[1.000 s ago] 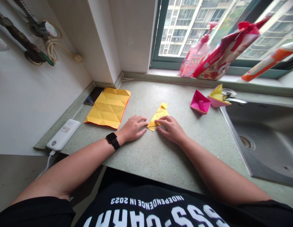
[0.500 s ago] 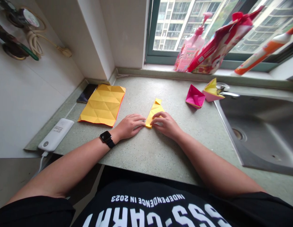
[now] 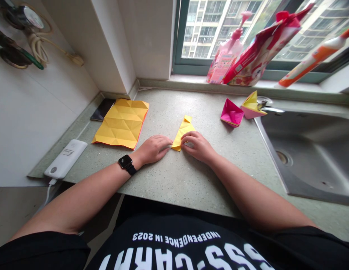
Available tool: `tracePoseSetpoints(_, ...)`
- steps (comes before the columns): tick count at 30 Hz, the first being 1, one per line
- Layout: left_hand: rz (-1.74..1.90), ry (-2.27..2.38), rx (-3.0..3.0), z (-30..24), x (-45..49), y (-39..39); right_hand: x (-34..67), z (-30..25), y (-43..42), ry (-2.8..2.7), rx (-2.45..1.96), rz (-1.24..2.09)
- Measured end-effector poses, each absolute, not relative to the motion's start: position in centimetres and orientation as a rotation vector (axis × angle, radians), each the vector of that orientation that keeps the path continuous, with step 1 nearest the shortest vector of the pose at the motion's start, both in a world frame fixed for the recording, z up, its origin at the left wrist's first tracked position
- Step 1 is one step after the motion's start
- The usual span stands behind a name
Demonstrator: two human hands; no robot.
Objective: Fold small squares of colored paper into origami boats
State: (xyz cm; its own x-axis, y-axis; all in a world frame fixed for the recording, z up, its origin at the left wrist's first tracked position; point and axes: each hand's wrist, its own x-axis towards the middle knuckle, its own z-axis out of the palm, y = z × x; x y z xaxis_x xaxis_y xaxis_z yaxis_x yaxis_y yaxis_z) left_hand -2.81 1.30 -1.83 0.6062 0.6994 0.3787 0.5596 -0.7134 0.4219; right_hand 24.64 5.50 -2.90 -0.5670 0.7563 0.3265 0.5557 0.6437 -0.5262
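A narrow strip of folded yellow paper (image 3: 182,129) lies aslant on the counter between my hands, with a small folded flap at its far end. At its near left corner, the fingertips and thumb of my left hand (image 3: 156,149) come together on the paper's edge. My right hand (image 3: 199,146) has its fingers bent over the right side, close to the near end, and covers part of the strip. A creased yellow sheet (image 3: 121,123) with a red edge lies flat to the left. A black watch (image 3: 125,162) is on my left wrist.
A magenta folded paper shape (image 3: 231,113) and a yellow-and-pink one (image 3: 252,107) stand beside the metal sink (image 3: 318,150). A dark phone (image 3: 101,109) and a white power bank (image 3: 66,159) lie left. Pink pump bottle (image 3: 221,63), red bag (image 3: 256,56) and orange-white bottle (image 3: 312,62) line the windowsill.
The near end of the yellow strip now shows a pointed corner reaching further left. Both hands stay at the paper with slight finger movement.
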Motion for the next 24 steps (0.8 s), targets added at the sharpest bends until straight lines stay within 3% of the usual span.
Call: tracePoseSetpoints(24, 0.867, 1.008, 2.730, -1.7, -2.8, 0.8, 23.6, -2.9, 6.3, -2.340, -1.144, 0.384)
